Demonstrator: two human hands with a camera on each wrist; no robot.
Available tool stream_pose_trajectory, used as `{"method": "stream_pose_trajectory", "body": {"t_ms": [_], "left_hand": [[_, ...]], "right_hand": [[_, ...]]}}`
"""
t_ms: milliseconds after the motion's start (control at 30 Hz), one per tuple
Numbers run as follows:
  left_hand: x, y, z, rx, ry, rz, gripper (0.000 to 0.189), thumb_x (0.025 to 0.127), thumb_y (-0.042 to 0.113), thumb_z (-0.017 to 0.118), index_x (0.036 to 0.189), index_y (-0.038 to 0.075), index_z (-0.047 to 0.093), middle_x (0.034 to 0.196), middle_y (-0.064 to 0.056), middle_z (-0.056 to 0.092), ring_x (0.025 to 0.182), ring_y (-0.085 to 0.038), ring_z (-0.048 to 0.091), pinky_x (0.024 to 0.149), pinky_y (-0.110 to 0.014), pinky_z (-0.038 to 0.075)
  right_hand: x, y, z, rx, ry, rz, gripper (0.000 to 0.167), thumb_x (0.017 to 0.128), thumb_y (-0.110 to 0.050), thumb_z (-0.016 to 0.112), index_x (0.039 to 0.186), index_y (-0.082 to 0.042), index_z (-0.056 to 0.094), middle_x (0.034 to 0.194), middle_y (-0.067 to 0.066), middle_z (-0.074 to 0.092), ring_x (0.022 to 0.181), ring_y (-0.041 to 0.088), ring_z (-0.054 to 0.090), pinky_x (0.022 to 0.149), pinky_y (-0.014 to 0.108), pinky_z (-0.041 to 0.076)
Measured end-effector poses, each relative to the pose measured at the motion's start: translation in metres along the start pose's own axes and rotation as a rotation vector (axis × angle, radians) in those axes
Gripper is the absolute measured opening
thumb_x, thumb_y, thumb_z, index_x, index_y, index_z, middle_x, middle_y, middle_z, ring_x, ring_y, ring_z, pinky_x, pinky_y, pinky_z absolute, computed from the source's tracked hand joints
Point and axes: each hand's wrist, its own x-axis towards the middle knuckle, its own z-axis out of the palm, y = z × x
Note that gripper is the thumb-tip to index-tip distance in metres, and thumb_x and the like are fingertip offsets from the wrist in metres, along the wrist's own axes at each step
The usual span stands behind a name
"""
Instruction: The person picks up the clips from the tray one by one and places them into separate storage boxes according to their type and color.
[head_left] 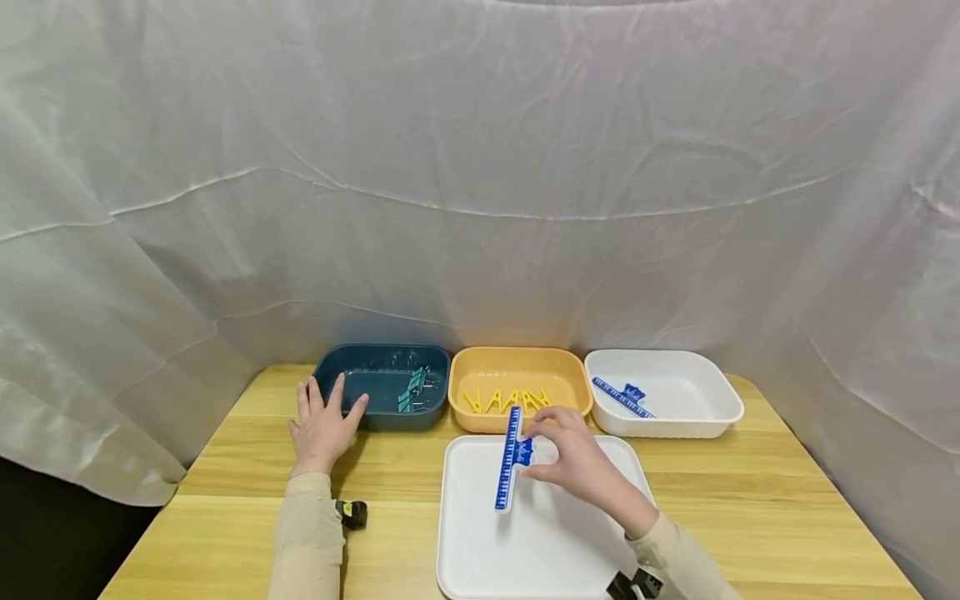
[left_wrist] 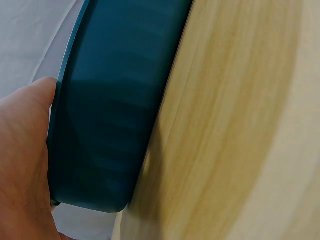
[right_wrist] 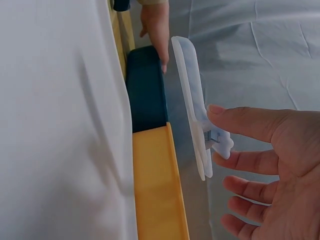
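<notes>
A long blue-and-white clip (head_left: 513,458) with a piano-key pattern hangs over the white tray (head_left: 459,533). My right hand (head_left: 573,458) pinches its crown-shaped grip between thumb and forefinger; the right wrist view shows the white back of the clip (right_wrist: 191,85) and its small spring. The other fingers (right_wrist: 247,207) of that hand are loosely bent. At the front left corner of the dark teal bin (head_left: 382,354), my left hand (head_left: 326,429) rests on the rim with fingers spread. In the left wrist view its thumb (left_wrist: 42,92) lies against the bin's rim.
Teal binder clips (head_left: 412,392) lie in the teal bin. Beside it, a yellow bin (head_left: 517,358) holds several yellow clothespin-like clips (head_left: 513,400). Another blue piano-key clip (head_left: 622,397) lies in the white bin (head_left: 705,392) at the right. A pale curtain (head_left: 480,167) stands behind the wooden table (head_left: 757,500).
</notes>
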Motion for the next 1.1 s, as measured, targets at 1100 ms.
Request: {"method": "stream_pose_trajectory", "body": {"t_ms": [1100], "left_hand": [[0.000,-0.002,0.002,-0.003,0.009,0.006,0.083,0.095,0.070,0.033,0.159,0.021,0.012,0.162,-0.024,-0.013,0.148,-0.043,-0.019,0.107,-0.080,0.003]], "right_hand": [[0.004,0.021,-0.033,-0.006,0.119,0.041,0.036,0.071,-0.021,0.087,0.101,-0.009,0.071,0.123,0.017,0.057,0.123,0.039,0.044,0.101,0.061,0.039]]}}
